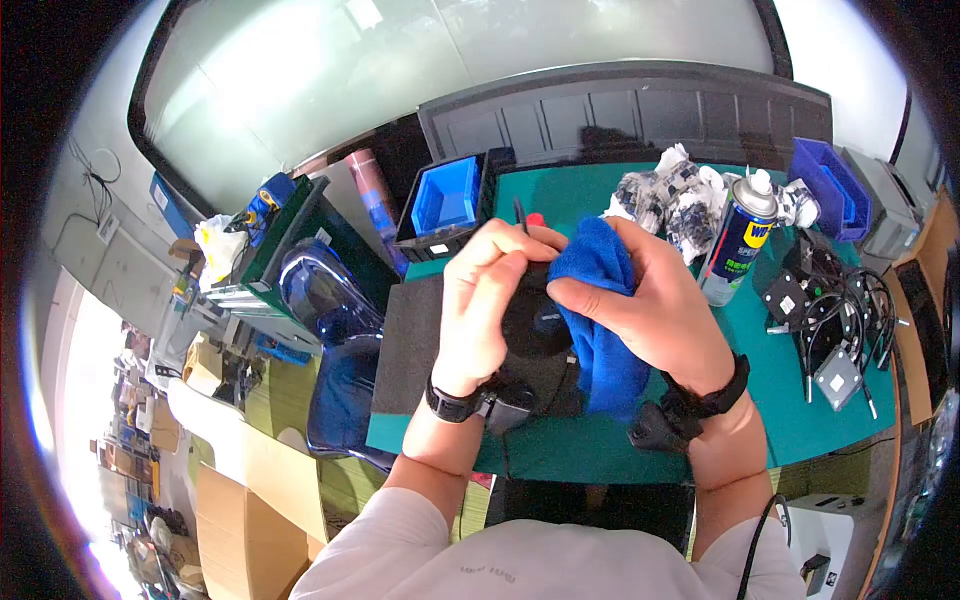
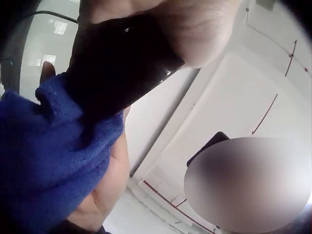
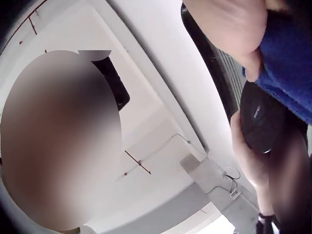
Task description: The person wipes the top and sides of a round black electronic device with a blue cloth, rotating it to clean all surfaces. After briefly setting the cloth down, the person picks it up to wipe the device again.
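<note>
My left hand [image 1: 495, 300] grips a rounded black device [image 1: 535, 322] with a thin cable rising from it, held above the green mat [image 1: 600, 450]. My right hand [image 1: 640, 300] holds a blue cloth [image 1: 605, 310] bunched in its fingers and presses it against the device's right side. The left wrist view has the black device [image 2: 117, 63] under my palm with the blue cloth [image 2: 44, 161] beside it. The right wrist view has the device [image 3: 261, 122] below the blue cloth [image 3: 290, 63]. Both wrists wear black straps.
A WD-40 spray can [image 1: 738, 240] stands right of my hands, with crumpled rags [image 1: 670, 195] behind it. Black parts and cables [image 1: 830, 320] lie at the right. A blue bin [image 1: 447, 195] sits in a black tray at the back; another blue bin [image 1: 828, 185] is far right.
</note>
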A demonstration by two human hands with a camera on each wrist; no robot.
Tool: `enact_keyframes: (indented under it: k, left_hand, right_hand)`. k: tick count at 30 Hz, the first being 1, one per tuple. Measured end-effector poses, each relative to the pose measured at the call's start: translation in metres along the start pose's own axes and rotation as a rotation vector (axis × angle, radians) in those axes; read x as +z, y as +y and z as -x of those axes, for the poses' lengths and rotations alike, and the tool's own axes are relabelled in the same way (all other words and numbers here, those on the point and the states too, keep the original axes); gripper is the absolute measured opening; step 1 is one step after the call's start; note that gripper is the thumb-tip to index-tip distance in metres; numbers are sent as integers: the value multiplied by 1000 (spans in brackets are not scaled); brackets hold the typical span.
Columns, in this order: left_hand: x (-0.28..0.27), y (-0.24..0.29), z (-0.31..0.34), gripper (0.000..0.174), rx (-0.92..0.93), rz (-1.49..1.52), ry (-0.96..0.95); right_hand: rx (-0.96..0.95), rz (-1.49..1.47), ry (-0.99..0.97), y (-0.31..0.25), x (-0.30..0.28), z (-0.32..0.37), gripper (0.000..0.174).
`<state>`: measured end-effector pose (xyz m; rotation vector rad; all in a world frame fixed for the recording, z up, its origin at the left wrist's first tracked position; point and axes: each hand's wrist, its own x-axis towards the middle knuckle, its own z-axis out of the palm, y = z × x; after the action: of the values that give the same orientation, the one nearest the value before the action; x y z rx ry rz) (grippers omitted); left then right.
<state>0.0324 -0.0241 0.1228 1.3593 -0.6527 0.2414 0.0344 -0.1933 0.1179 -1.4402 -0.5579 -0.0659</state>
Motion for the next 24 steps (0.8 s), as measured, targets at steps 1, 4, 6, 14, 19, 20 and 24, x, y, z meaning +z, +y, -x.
enact_keyframes:
  k: [1, 4, 6, 14, 19, 20, 24]
  left_hand:
    - [-1, -3, 0, 20, -7, -15, -31]
    - [-3, -5, -3, 20, -13, -49, -25]
    - [-5, -4, -4, 20, -25, -46, -21]
    - [-20, 8, -5, 24, -218, 146, -31]
    - [-17, -3, -7, 21, -148, -74, -40]
    - [-17, -5, -7, 21, -137, -138, -30]
    - [-13, -8, -7, 20, -117, -168, 14]
  right_hand:
    - [7, 87, -11, 1, -1, -1, 27]
    - [34, 84, 48, 4, 3, -1, 30]
    - [36, 60, 12, 4, 0, -3, 30]
    - [110, -34, -214, 3, -5, -4, 21]
    - [4, 175, 41, 16, 10, -5, 32]
    - [7, 199, 87, 17, 13, -5, 32]
    - [92, 178, 131, 9, 14, -5, 31]
